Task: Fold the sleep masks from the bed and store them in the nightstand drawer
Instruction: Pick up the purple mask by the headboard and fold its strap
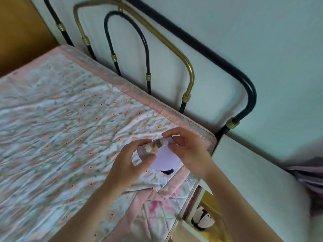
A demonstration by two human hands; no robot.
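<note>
Over the bed's corner, both hands, left hand (132, 159) and right hand (187, 147), pinch a lilac sleep mask (166, 158) mid-fold; next it likely goes into the open nightstand drawer (208, 215).

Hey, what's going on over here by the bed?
A person is folding a lilac sleep mask with both hands over the corner of the floral quilt. The left hand pinches the patterned end while the right hand holds the other side. Beside the bed, the nightstand drawer stands open, with something black and white, possibly another mask, already lying inside.
</note>
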